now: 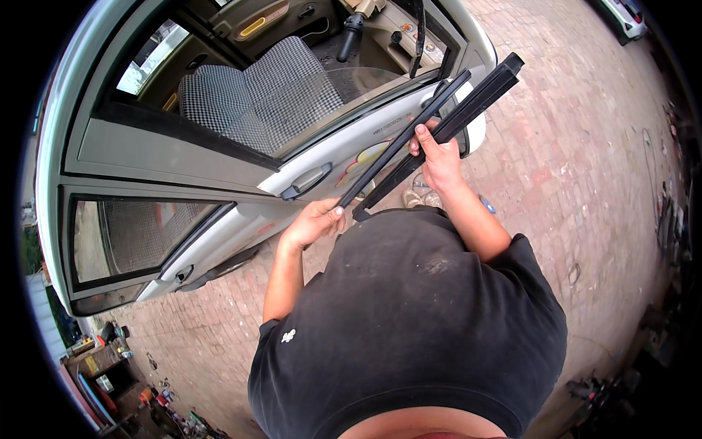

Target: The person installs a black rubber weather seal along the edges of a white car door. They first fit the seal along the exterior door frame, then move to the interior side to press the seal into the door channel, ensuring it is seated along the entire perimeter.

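Two long black trim strips slant across in front of the car door. The thin strip (398, 143) has its lower end pinched between the thumb and fingers of my left hand (319, 223). Beside it runs the wider, channelled strip (479, 101), gripped partway along by my right hand (439, 156); my right thumb lies near the thin strip too. Behind both strips is the white car's front door (351, 162), with its window glass (307, 110) partly raised. The door handle (307, 181) is just above my left hand.
The rear door (219, 238) of the car stands at the left. Checkered seats (256, 84) show through the window. Brick paving (585, 183) surrounds my feet. A cluttered shelf (110, 373) is at the lower left, and dark clutter (669, 212) lines the right side.
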A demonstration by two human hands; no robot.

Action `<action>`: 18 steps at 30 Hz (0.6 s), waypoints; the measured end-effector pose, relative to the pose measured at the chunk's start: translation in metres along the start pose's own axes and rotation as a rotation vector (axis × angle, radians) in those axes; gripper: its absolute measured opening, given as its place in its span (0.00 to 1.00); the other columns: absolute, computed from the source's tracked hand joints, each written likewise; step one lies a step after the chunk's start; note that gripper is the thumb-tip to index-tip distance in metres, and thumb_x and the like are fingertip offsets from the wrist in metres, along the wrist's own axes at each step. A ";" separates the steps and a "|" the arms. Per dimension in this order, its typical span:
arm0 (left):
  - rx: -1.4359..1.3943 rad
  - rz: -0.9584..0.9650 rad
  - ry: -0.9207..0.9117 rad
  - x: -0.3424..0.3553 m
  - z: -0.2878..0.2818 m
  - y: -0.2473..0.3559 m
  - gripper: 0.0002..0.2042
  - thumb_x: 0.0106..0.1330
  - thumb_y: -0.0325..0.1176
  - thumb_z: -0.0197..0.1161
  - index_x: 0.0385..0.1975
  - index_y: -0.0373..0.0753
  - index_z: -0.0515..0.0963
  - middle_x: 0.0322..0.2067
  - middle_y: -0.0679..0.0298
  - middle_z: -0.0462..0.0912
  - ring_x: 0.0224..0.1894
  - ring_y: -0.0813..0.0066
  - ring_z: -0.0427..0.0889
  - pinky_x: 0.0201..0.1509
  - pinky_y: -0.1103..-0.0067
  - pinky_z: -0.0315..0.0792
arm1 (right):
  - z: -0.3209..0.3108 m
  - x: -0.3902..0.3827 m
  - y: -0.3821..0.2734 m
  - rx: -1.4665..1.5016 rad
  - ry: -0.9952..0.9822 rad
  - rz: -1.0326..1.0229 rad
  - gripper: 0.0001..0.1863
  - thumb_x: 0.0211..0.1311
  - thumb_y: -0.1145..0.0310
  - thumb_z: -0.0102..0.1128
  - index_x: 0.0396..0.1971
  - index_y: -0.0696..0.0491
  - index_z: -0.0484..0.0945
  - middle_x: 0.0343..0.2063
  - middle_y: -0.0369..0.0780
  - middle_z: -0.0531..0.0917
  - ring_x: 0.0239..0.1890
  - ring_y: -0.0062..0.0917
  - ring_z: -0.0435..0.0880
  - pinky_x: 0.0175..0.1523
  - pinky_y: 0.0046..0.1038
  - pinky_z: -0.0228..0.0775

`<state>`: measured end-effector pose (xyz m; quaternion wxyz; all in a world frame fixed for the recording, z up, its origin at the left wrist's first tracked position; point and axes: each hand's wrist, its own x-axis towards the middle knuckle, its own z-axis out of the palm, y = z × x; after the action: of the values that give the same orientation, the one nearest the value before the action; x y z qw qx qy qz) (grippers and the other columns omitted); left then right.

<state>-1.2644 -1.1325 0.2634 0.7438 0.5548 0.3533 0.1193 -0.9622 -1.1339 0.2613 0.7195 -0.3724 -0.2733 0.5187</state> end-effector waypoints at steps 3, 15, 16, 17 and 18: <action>0.018 -0.003 -0.011 0.001 -0.001 0.003 0.21 0.76 0.41 0.54 0.58 0.31 0.75 0.21 0.68 0.75 0.19 0.85 0.68 0.24 0.86 0.63 | 0.000 0.000 0.000 0.008 0.020 -0.010 0.09 0.69 0.67 0.62 0.40 0.58 0.78 0.24 0.34 0.78 0.27 0.17 0.75 0.33 0.21 0.66; 0.176 -0.082 0.089 0.001 -0.012 0.018 0.18 0.75 0.39 0.55 0.58 0.35 0.76 0.23 0.67 0.80 0.19 0.86 0.69 0.23 0.85 0.63 | -0.001 0.008 0.011 -0.014 0.049 0.031 0.09 0.69 0.67 0.62 0.40 0.57 0.78 0.25 0.33 0.78 0.27 0.17 0.75 0.33 0.21 0.65; 0.196 -0.053 0.064 0.005 -0.011 0.018 0.18 0.75 0.39 0.55 0.59 0.36 0.76 0.24 0.67 0.81 0.19 0.86 0.69 0.23 0.85 0.64 | -0.004 0.007 0.010 -0.010 0.092 0.046 0.10 0.70 0.67 0.61 0.42 0.58 0.78 0.25 0.32 0.76 0.27 0.16 0.74 0.33 0.20 0.65; 0.224 -0.024 0.053 0.007 -0.014 0.018 0.19 0.74 0.39 0.55 0.59 0.37 0.75 0.24 0.67 0.82 0.19 0.86 0.70 0.23 0.84 0.64 | -0.004 0.007 0.009 0.008 0.084 0.055 0.12 0.70 0.67 0.60 0.46 0.59 0.78 0.25 0.31 0.74 0.27 0.16 0.72 0.33 0.20 0.64; 0.187 -0.020 0.054 0.010 -0.016 0.017 0.20 0.74 0.40 0.56 0.60 0.37 0.75 0.24 0.67 0.82 0.19 0.86 0.69 0.24 0.84 0.65 | -0.004 0.008 0.010 0.010 0.105 0.048 0.14 0.71 0.67 0.59 0.49 0.60 0.77 0.25 0.32 0.73 0.27 0.16 0.71 0.33 0.20 0.64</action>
<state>-1.2641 -1.1094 0.2729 0.6802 0.6148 0.3881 0.0934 -0.9618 -1.1257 0.2508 0.7221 -0.4021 -0.2235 0.5167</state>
